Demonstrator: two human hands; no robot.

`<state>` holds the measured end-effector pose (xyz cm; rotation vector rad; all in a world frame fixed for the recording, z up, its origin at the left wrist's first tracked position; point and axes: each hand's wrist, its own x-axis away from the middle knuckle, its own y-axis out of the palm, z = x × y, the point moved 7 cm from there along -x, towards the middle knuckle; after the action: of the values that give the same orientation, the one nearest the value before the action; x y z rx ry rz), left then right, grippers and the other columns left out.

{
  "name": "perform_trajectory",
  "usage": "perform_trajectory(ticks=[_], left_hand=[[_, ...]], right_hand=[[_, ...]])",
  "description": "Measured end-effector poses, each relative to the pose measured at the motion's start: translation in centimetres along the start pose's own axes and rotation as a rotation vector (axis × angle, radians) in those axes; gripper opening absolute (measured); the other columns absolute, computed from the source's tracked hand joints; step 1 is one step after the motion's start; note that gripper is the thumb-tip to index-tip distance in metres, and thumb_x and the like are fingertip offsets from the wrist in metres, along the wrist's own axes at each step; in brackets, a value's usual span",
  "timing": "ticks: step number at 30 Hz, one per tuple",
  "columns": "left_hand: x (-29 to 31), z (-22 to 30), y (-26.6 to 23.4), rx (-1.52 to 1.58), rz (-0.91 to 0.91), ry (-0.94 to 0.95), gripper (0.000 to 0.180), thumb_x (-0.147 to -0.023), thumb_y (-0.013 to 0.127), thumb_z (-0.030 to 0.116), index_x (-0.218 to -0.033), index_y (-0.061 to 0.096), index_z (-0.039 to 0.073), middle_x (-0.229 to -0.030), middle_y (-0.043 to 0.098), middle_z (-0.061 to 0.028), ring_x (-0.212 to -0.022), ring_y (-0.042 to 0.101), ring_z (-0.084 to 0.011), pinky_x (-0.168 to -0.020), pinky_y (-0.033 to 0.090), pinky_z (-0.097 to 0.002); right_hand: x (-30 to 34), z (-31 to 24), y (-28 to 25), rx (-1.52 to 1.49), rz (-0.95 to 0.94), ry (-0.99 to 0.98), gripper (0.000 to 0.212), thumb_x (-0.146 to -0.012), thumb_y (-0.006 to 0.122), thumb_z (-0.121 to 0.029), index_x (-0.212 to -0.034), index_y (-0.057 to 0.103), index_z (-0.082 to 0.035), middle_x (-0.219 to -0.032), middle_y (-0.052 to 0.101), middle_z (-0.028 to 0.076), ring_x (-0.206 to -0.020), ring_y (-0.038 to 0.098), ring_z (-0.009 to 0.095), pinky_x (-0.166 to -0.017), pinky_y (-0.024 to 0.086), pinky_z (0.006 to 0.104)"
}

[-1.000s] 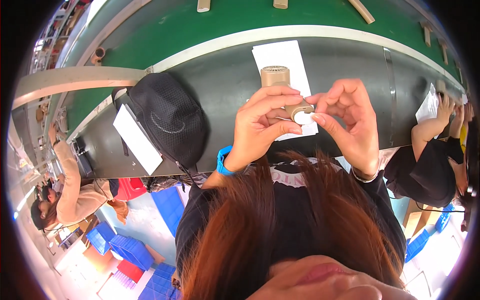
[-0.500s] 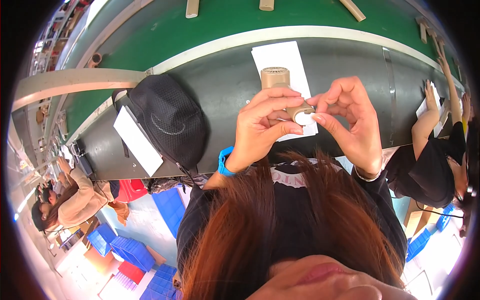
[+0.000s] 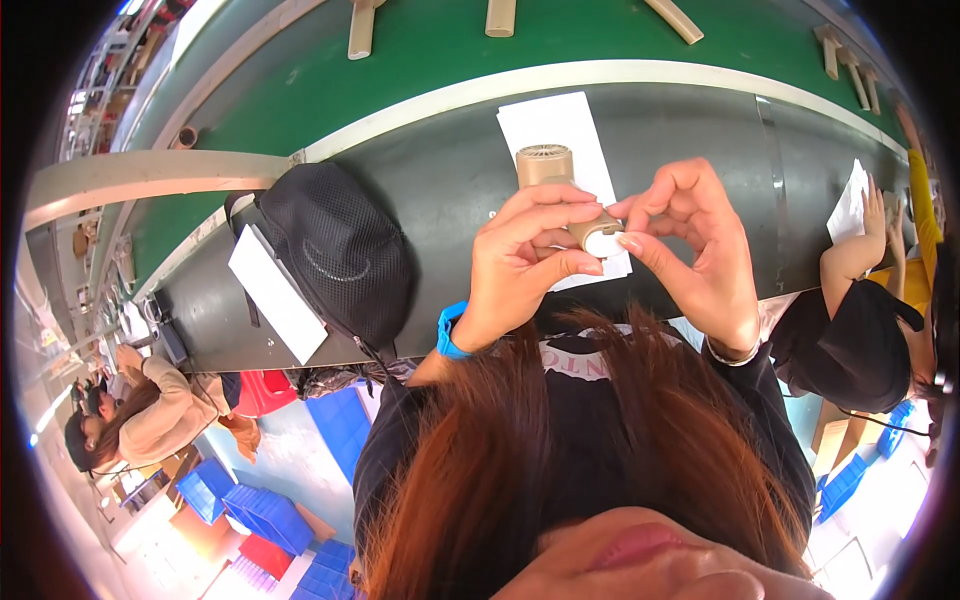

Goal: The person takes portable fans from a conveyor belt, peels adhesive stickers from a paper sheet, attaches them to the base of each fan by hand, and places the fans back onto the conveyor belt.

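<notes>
A beige hair dryer (image 3: 545, 165) with a round slotted grille points its handle toward me, over white paper sheets (image 3: 556, 116). My left hand (image 3: 525, 240), wearing a blue wristband, is wrapped round the handle. At the handle's near end is a round white cap (image 3: 603, 244). My right hand (image 3: 697, 240) is closed in a pinch, thumb and forefinger at the cap's rim. Its other fingers are curled, and the inner side of the grip is partly hidden.
A black mesh backpack (image 3: 335, 255) lies on the dark bench (image 3: 680, 130) at left, beside a white sheet (image 3: 275, 295). Beyond a pale rail, several beige handles (image 3: 500, 17) lie on the green belt (image 3: 440, 70). Other people work at both sides.
The beige handles on the green belt have shifted left and toward me. My hands keep nearly the same grip on the hair dryer and cap. At right, co-workers' arms have moved.
</notes>
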<state>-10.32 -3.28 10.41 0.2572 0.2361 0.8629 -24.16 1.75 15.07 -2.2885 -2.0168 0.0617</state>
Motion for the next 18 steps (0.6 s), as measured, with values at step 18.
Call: perform_trajectory(ticks=[18], left_hand=[[0.07, 0.07, 0.15, 0.016, -0.01, 0.009, 0.042, -0.071, 0.069, -0.014, -0.111, 0.059, -0.009, -0.124, 0.048, -0.0172, -0.099, 0.063, -0.0282, -0.08, 0.06, -0.0356]], right_hand=[[0.18, 0.37, -0.22, -0.051, 0.01, 0.02, 0.029, -0.083, 0.063, 0.004, -0.099, 0.041, -0.006, -0.086, 0.06, 0.007, -0.095, 0.062, 0.016, -0.08, 0.049, 0.0273]])
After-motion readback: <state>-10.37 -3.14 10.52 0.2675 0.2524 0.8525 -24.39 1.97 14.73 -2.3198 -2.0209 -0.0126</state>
